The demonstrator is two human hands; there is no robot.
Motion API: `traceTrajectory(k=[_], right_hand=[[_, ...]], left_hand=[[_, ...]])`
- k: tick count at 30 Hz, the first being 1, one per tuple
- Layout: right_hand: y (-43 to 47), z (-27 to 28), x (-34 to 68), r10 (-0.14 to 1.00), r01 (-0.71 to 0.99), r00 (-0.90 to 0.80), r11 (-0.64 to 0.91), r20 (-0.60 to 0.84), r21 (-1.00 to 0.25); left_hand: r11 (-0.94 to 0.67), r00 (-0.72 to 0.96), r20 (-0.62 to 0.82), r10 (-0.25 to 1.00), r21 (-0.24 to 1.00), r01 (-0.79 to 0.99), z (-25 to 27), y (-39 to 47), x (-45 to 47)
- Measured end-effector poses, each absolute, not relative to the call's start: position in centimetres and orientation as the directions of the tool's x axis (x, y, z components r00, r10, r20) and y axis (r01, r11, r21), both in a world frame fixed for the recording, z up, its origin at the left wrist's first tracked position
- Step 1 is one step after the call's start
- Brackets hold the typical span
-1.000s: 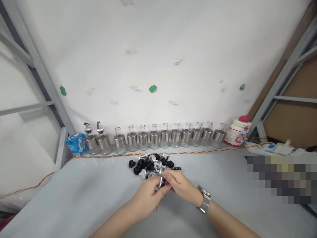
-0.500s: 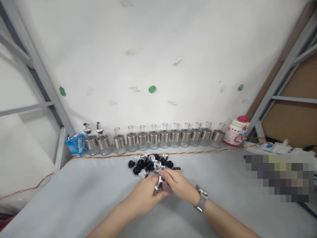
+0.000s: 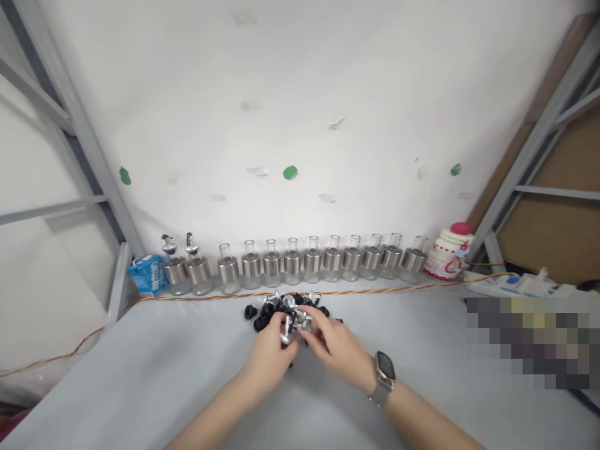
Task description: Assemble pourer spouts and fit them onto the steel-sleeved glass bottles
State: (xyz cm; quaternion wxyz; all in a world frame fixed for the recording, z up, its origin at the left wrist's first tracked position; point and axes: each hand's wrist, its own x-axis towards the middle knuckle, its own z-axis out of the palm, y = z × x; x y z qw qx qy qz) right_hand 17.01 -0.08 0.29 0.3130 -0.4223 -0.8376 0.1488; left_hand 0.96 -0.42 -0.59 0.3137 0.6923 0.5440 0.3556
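At the near side of a pile, my left hand (image 3: 269, 355) is closed on a silver pour spout (image 3: 284, 337), its lower part hidden by the fingers. Right beside it, my right hand (image 3: 341, 345) pinches another silver spout piece (image 3: 305, 321) between thumb and fingers. The two pieces meet or nearly meet; I cannot tell if they are joined. Just behind the hands lies the heap of black stoppers (image 3: 260, 324) and silver spout parts (image 3: 288, 300), partly covered by my fingers.
Along the wall stands a row of glass bottles with steel sleeves (image 3: 293, 259); two at the left carry pour spouts (image 3: 191, 245). A blue carton (image 3: 148, 275) is left of them, a red-topped white jar (image 3: 447, 253) at the right. A twisted red-yellow wire (image 3: 365, 290) crosses the table.
My right hand has turned and now shows a silver piece in its fingertips, against the left hand's spout. The left fingers have closed further around theirs. The view has shifted slightly.
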Motion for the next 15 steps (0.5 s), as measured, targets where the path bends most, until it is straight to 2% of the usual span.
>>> traceTrajectory(k=[4, 9, 15], right_hand=[[-0.10, -0.38, 16.81, 0.694, 0.623, -0.541, 0.710, 0.476, -0.327], [0.13, -0.32, 17.30, 0.563, 0.590, -0.613, 0.793, 0.554, -0.153], [0.07, -0.20, 17.44, 0.594, 0.596, -0.618, 0.781, 0.515, -0.185]], left_hand=[[-0.164, 0.214, 0.077, 0.974, 0.888, 0.430, -0.87, -0.64, 1.25], [-0.190, 0.254, 0.096, 0.963, 0.907, 0.377, -0.47, -0.99, 1.33], [-0.169, 0.290, 0.044, 0.956, 0.891, 0.422, -0.94, -1.04, 1.37]])
